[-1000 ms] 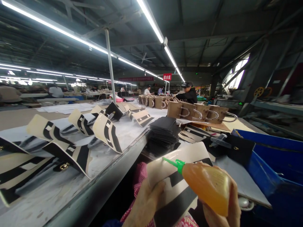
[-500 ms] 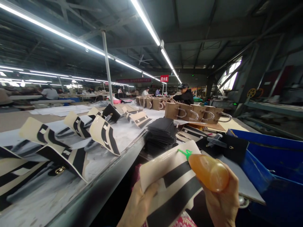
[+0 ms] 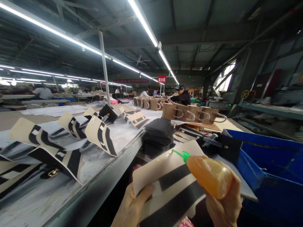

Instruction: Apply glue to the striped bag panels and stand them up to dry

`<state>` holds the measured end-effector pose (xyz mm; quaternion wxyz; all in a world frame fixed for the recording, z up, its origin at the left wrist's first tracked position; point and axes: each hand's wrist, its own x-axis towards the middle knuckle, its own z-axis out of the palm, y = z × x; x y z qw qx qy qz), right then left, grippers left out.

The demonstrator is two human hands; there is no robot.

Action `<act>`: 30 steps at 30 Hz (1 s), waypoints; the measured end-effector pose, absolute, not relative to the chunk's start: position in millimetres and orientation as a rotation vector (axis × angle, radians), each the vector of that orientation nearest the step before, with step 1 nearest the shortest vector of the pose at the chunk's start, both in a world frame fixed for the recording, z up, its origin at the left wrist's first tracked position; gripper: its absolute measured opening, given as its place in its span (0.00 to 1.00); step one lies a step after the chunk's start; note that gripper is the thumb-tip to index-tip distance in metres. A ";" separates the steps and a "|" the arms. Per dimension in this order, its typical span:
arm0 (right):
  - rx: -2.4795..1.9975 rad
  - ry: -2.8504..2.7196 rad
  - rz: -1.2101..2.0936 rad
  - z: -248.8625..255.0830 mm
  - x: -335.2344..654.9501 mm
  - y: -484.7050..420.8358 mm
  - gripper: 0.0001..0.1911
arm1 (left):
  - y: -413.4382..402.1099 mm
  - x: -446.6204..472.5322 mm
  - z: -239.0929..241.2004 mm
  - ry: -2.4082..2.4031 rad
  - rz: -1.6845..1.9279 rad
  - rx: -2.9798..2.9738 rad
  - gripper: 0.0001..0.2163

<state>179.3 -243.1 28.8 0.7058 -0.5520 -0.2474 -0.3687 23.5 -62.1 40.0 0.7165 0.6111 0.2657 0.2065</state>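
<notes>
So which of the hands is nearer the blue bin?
Right: the right hand, gripping the amber bottle, is left of the blue bin; the left hand, holding the striped panel, is farther left.

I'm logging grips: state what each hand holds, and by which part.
The left hand holds a thin cream, black-striped panel by its left edge; the right hand holds a translucent amber bottle with a green nozzle, by its wide end.
</notes>
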 end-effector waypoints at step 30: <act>-1.356 -0.509 -0.914 25.0 174.8 -261.4 0.30 | -51.3 16.2 28.3 0.608 0.518 1.378 0.19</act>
